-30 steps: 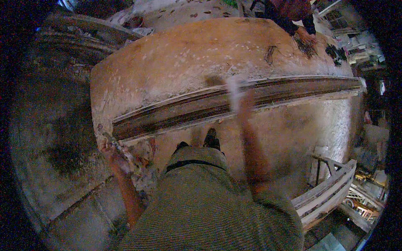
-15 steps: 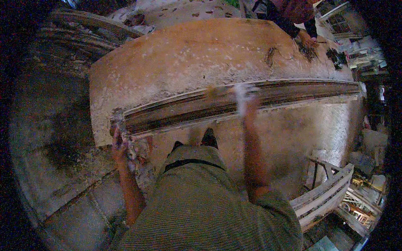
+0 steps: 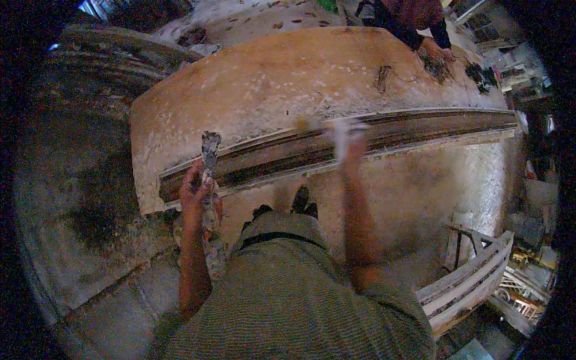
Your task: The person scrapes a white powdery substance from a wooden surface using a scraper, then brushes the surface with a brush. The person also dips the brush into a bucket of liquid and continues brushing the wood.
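Note:
A long dark trough-like moulding [image 3: 270, 153] with pale raised edges lies across the orange-brown board, just ahead of me. Over its left end, my left hand [image 3: 195, 183] grips a flat strip-like tool [image 3: 210, 150] crusted with grey and white, its upper end rising past the moulding's far edge. My right hand [image 3: 354, 147], smeared by motion, is over the middle of the moulding. It is closed around a blurred whitish object [image 3: 342, 138], whose kind I cannot make out. A yellowish blur [image 3: 306, 124] shows just left of it.
The moulding rests on a large white-spattered board [image 3: 252, 72]. At its far right, another person's hands [image 3: 438, 51] handle dark fibres [image 3: 437, 69]. A pale slatted wooden frame [image 3: 468, 282] stands at my lower right. Stacked long pieces [image 3: 120, 54] lie at the far left.
My left hand has moved right and slightly away from me with the crusted tool, uncovering the moulding's left end. My right hand stays near the middle, still blurred.

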The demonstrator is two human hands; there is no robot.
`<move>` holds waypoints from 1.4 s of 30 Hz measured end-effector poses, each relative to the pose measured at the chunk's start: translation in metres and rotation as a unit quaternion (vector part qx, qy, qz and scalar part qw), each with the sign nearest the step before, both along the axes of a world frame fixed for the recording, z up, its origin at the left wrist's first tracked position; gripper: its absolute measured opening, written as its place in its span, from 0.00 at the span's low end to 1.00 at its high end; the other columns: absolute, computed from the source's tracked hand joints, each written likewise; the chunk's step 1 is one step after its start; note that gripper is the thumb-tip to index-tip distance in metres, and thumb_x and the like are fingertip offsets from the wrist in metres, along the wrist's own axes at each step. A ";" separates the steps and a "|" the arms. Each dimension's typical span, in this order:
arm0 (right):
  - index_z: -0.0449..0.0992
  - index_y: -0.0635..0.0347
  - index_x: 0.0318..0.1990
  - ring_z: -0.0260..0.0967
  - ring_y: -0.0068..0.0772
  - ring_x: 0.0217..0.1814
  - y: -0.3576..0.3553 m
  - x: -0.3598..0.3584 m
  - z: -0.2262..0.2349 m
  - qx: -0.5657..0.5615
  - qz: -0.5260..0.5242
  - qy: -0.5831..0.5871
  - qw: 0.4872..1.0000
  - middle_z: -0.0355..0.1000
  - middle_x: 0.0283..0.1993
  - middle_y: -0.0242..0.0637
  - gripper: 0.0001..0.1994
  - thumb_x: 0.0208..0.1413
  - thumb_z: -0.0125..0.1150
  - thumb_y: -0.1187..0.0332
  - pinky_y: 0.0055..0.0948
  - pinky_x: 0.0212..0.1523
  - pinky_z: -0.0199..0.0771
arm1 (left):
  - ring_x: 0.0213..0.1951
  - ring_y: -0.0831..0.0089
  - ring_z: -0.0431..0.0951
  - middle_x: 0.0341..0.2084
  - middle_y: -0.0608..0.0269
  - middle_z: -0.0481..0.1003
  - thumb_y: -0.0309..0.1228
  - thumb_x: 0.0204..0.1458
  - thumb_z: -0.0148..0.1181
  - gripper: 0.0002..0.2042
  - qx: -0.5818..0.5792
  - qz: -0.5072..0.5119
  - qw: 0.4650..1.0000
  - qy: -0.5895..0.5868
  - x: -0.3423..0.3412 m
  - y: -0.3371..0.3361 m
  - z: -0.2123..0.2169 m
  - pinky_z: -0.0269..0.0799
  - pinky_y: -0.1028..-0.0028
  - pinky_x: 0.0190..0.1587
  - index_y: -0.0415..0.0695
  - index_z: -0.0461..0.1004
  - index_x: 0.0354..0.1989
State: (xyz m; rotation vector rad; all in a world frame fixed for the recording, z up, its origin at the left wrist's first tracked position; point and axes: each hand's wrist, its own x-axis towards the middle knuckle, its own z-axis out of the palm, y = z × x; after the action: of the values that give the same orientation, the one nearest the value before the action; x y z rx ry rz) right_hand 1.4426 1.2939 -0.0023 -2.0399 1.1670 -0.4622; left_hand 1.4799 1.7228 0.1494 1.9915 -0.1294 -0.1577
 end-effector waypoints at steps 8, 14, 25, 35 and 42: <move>0.78 0.65 0.32 0.69 0.33 0.26 -0.020 0.005 0.047 -0.053 -0.007 -0.089 0.995 0.76 0.33 0.40 0.18 0.55 0.59 0.54 0.38 0.30 0.72 | 0.44 0.72 0.74 0.48 0.63 0.72 0.27 0.47 0.63 0.26 -0.105 0.001 0.989 0.105 -0.016 0.005 -0.015 0.73 0.71 0.47 0.47 0.69 0.58; 0.78 0.65 0.34 0.68 0.35 0.29 0.062 0.036 0.004 -0.004 0.156 -0.033 0.987 0.75 0.35 0.42 0.19 0.55 0.59 0.53 0.39 0.33 0.71 | 0.50 0.70 0.72 0.53 0.62 0.70 0.34 0.51 0.64 0.25 -0.067 -0.004 0.996 0.056 -0.017 0.000 -0.003 0.68 0.69 0.54 0.45 0.69 0.59; 0.76 0.65 0.38 0.67 0.38 0.34 -0.027 0.007 0.006 -0.085 0.035 -0.068 0.993 0.74 0.39 0.45 0.21 0.55 0.59 0.52 0.40 0.37 0.69 | 0.50 0.70 0.74 0.50 0.63 0.74 0.33 0.55 0.58 0.20 -0.172 0.278 0.940 0.098 -0.068 0.115 -0.009 0.70 0.70 0.51 0.45 0.69 0.57; 0.75 0.65 0.41 0.67 0.42 0.39 0.167 0.077 0.012 -0.022 0.238 -0.039 0.970 0.73 0.42 0.47 0.23 0.54 0.59 0.50 0.42 0.42 0.68 | 0.45 0.68 0.76 0.47 0.60 0.75 0.29 0.55 0.58 0.21 -0.232 0.277 0.932 0.036 -0.034 0.209 -0.015 0.72 0.70 0.48 0.42 0.68 0.58; 0.74 0.65 0.43 0.66 0.44 0.42 0.108 0.043 0.017 -0.107 0.015 -0.056 0.993 0.72 0.44 0.49 0.24 0.54 0.59 0.49 0.43 0.45 0.67 | 0.48 0.69 0.74 0.51 0.62 0.72 0.30 0.54 0.59 0.22 -0.144 0.335 0.930 0.053 -0.051 0.288 -0.006 0.70 0.70 0.50 0.42 0.68 0.58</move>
State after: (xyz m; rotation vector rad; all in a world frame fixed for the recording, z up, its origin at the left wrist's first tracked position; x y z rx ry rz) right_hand 1.4861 1.4015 0.0145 -2.1784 1.0564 -0.7055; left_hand 1.4286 2.0110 0.1438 1.6271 0.5667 0.1872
